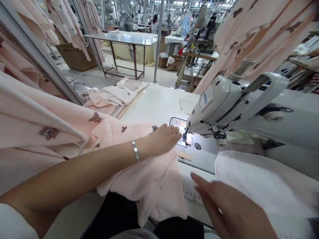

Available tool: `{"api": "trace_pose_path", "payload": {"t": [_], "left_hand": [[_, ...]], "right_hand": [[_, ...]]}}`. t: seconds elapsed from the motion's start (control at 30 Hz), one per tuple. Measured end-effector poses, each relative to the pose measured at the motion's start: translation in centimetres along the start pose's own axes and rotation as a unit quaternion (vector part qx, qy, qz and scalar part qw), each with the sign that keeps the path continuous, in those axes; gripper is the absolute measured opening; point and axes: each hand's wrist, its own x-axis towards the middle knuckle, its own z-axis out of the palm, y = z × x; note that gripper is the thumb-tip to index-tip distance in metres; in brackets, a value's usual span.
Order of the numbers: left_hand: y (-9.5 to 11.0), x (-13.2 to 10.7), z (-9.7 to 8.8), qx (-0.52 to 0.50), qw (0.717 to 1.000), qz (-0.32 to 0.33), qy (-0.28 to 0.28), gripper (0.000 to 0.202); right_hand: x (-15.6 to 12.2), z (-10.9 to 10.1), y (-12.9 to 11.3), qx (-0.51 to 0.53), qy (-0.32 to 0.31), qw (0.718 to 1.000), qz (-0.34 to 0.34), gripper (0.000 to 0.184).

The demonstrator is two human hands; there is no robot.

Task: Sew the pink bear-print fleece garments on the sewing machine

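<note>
My left hand (165, 139), with a silver bracelet at the wrist, is closed on the edge of a pink fleece fabric (159, 186) printed with small brown bears. Its knuckles are just left of the presser foot (184, 136) of a white sewing machine (219, 99). The fabric spreads left over the table and hangs down over my lap. Slightly blurred, my right hand (231, 205) hovers over the front of the table, index finger stretched out, holding nothing that I can see. A white cloth piece (264, 182) lies beside it, under the machine arm.
A folded pile of pink and white pieces (112, 98) lies at the table's far left. Pink printed fabric hangs from racks at left and above the machine. A ruler strip (193, 198) runs along the front edge. Beyond stands a metal-legged table (129, 38); a person is far back.
</note>
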Motion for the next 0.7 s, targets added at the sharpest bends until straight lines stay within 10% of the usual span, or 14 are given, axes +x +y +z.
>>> {"api": "trace_pose_path", "payload": {"t": [0.2,0.33,0.53,0.7], "left_hand": [[-0.6,0.0,0.4,-0.003,1.0,-0.013,0.024,0.02],[1.0,-1.2,-1.2,0.025,0.992,-0.087,0.085,0.02],[5.6,-5.7,-1.5,-0.052,0.996,-0.073,0.029,0.038],[4.7,-5.5,-0.8,-0.159,0.984,-0.074,0.022,0.049]], "right_hand": [[7.0,3.7,0.8,-0.04,-0.025,0.994,-0.098,0.027],[6.5,3.1,1.3,0.001,-0.085,0.991,-0.105,0.026],[7.2,1.9,4.4,0.023,-0.139,0.989,-0.05,0.03],[8.0,2.8,6.8,-0.028,-0.157,0.987,0.003,0.029]]}}
